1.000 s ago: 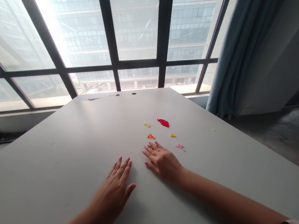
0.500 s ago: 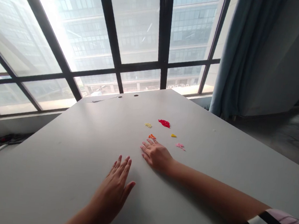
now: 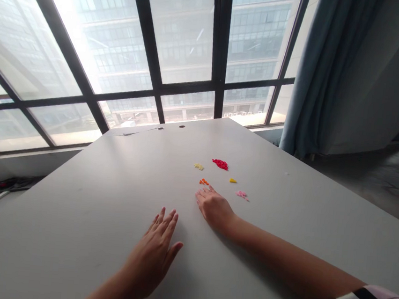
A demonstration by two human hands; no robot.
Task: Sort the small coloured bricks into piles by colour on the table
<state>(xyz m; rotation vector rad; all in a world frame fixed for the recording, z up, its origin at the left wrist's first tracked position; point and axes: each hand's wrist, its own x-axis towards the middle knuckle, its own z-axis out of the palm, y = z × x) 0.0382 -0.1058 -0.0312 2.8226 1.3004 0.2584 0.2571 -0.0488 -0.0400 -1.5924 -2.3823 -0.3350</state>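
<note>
My left hand (image 3: pixel 154 255) lies flat on the grey table (image 3: pixel 73 212), fingers stretched forward, holding nothing. My right hand (image 3: pixel 215 207) rests palm down further out, its fingers together and curled slightly, fingertips just short of a small orange heap (image 3: pixel 203 182). Other tiny heaps lie beyond: pale yellow (image 3: pixel 198 166), red (image 3: pixel 220 163), a yellow bit (image 3: pixel 232 180) and pink (image 3: pixel 241 194) to the right of my right hand. Nothing shows inside the right hand.
A large window with dark frames (image 3: pixel 217 52) rises behind the table's far edge. A blue-grey curtain (image 3: pixel 316 71) hangs at the right. Two small round holes (image 3: pixel 181 126) sit near the far edge. Dark floor (image 3: pixel 376 180) lies to the right.
My right hand has drawn its spread fingers together and pulled back slightly from the orange heap. My left hand has stayed put. The view tilted a little.
</note>
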